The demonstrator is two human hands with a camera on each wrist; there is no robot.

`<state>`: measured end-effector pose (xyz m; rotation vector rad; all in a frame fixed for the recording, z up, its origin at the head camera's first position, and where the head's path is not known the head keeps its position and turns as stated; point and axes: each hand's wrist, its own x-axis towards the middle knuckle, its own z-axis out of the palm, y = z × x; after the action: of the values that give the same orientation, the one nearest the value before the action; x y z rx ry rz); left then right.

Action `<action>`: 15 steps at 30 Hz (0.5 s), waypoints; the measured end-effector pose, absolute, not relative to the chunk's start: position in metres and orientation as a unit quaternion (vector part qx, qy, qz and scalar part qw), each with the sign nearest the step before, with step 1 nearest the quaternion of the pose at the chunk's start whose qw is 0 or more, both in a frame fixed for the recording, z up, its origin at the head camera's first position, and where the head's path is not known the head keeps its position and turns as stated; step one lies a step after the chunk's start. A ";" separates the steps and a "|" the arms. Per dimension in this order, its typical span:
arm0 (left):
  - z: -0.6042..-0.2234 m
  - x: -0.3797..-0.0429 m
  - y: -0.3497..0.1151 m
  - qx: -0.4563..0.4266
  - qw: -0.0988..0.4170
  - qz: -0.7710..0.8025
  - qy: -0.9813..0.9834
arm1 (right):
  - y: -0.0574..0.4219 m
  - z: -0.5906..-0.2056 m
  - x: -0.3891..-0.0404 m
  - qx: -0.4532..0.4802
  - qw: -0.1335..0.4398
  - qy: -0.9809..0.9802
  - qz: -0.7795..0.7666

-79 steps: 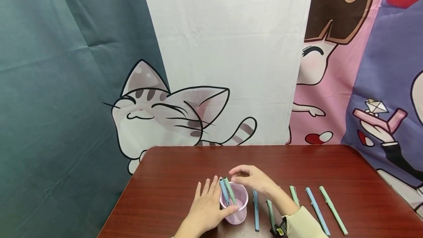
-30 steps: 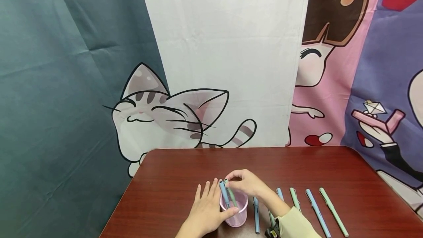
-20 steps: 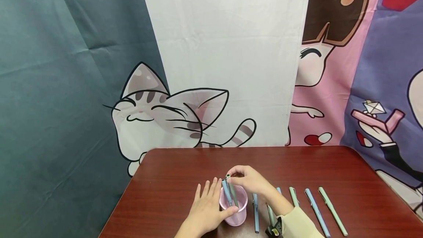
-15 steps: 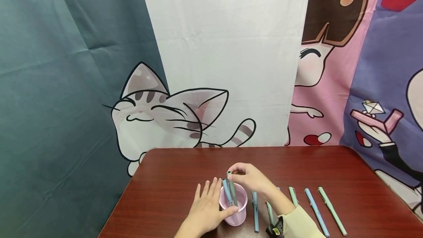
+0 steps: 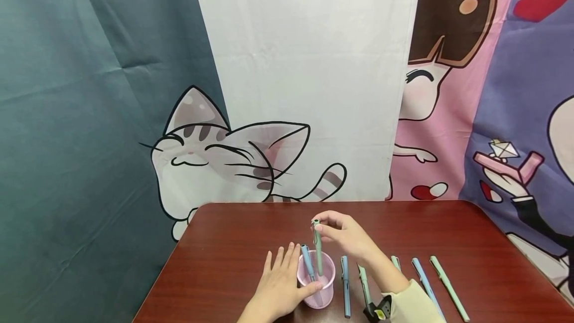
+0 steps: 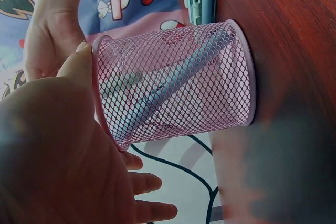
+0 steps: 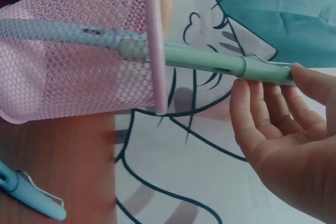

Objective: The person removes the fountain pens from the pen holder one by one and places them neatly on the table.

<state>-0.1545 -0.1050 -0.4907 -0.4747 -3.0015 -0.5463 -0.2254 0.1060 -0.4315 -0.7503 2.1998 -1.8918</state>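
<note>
A pink mesh pen cup (image 5: pixel 328 288) stands upright on the table. My left hand (image 5: pixel 279 283) rests against its left side, fingers straight and spread, thumb at the rim on the near side. Between thumb and fingertips of my right hand (image 5: pixel 347 234), the top of a green pen (image 7: pixel 205 61) is pinched, its metal clip showing. That pen hangs steeply above the cup, with only its lower end inside the rim (image 7: pixel 158 90). A blue pen (image 5: pixel 307 262) leans inside the cup, its cap sticking out beside my left fingers.
Right of the cup, several pens lie on the dark red table (image 5: pixel 233 243): a blue pen (image 5: pixel 346 288) closest, a green pen (image 5: pixel 364 283), then others under and beyond my right forearm, ending with a green pen (image 5: pixel 450 288). A printed cloth (image 5: pixel 305 64) hangs behind.
My right hand has taken hold of the green pen in the cup and drawn it upward, mostly out. The left hand stays at the cup, and the blue pen remains inside.
</note>
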 end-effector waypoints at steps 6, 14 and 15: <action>-0.491 -0.154 -0.105 -0.153 0.025 -0.177 -0.972 | 0.111 -0.425 -0.223 -0.262 0.047 0.726 -0.633; -0.490 -0.154 -0.105 -0.156 0.024 -0.179 -0.971 | 0.121 -0.416 -0.219 -0.259 0.026 0.726 -0.637; -0.489 -0.154 -0.105 -0.157 0.025 -0.179 -0.971 | 0.122 -0.416 -0.218 -0.252 0.028 0.725 -0.640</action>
<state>-0.1542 -0.1046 -0.4894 -0.4841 -3.0017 -0.5549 -0.2184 0.1223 -0.4155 -0.7789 2.2386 -1.9742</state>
